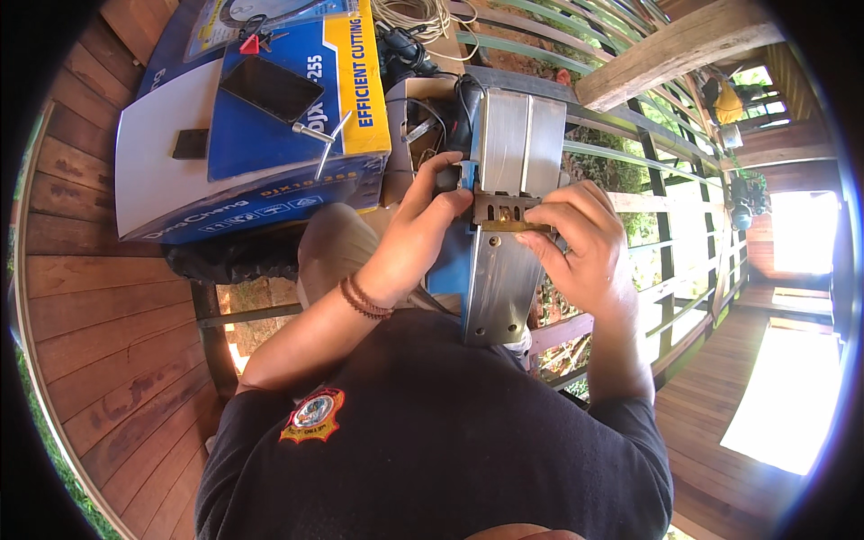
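Note:
A blue electric planer (pixel 454 270) lies with its two silvery sole plates (pixel 490 292) facing up in front of me. A brass-coloured slotted plate (pixel 506 214) sits across the gap between them. My right hand (pixel 589 238) pinches the right end of this slotted plate between thumb and fingers. On the planer's left side, my left hand (pixel 418 220) grips the body beside the gap, thumb and forefinger curled round its edge. The fingers partly hide the side of the planer there.
To the left stands a blue, yellow and white cardboard box (pixel 261 193). On it lie a phone (pixel 273 88), a T-handle wrench (pixel 324 142), a small dark rectangle (pixel 191 144) and keys with a red piece (pixel 252 42). Beyond are coiled cord (pixel 427 20), metal bars and a wooden beam (pixel 675 49).

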Available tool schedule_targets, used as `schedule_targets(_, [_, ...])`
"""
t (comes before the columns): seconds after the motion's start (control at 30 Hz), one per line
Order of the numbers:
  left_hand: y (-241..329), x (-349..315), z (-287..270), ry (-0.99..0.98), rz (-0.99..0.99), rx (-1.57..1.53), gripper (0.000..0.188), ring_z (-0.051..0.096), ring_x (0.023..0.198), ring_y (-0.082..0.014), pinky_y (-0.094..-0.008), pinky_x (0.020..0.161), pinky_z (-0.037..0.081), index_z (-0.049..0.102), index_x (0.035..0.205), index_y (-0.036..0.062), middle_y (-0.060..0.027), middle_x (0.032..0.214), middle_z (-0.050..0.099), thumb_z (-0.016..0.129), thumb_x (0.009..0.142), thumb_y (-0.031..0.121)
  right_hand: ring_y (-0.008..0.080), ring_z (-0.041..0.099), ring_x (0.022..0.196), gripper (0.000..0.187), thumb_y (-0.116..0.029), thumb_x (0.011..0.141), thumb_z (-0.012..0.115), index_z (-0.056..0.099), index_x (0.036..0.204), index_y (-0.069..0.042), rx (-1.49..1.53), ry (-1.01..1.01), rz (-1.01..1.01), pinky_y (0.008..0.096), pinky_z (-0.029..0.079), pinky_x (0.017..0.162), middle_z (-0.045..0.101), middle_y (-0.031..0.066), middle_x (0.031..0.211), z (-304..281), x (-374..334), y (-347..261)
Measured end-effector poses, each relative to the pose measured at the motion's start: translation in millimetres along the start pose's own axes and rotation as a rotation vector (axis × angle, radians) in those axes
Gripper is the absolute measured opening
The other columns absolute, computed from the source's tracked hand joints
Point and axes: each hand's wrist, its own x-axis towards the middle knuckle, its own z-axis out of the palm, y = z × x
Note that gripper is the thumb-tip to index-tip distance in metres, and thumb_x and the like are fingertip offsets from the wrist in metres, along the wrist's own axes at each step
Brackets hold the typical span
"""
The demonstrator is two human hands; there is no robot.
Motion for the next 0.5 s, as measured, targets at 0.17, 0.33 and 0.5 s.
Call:
schedule_targets(0.17, [-3.4,2.1,-4.7,0.001,0.005,0.016,0.054,0.052,0.125,-0.0159,-0.0312,0.110,0.038,0.045,0.156,0.0089,-0.0109,0.134,0.060,0.047,0.102,0.018,0.0321,0.063,0.085,0.024,-0.010,0.077,0.086,0.069,0.092,-0.003,0.026,-0.103,-0.061,0.0430,0.051,0.077,0.064,0.0099,0.090,-9.7,17.7,5.5])
schedule_targets(0.33, [-2.8,3.4,-6.2,0.001,-0.008,0.045,0.054,0.052,0.124,-0.0161,-0.0319,0.110,0.039,0.044,0.156,0.0082,-0.0101,0.132,0.059,0.046,0.103,0.018,0.0323,0.063,0.084,0.022,-0.010,0.077,0.084,0.068,0.091,-0.005,0.008,-0.141,-0.104,0.0440,0.050,0.078,0.061,0.0086,0.086,-11.4,28.8,9.7])
schedule_targets(0.5, [1.1,2.0,-3.0,-0.029,0.036,-0.051,0.055,0.051,0.124,-0.0169,-0.0326,0.110,0.038,0.043,0.157,0.0066,-0.0102,0.131,0.059,0.046,0.103,0.018,0.0311,0.063,0.082,0.016,-0.010,0.079,0.083,0.071,0.089,-0.006,0.019,-0.141,-0.120,0.0436,0.049,0.077,0.061,0.0079,0.085,-8.3,32.8,13.3])
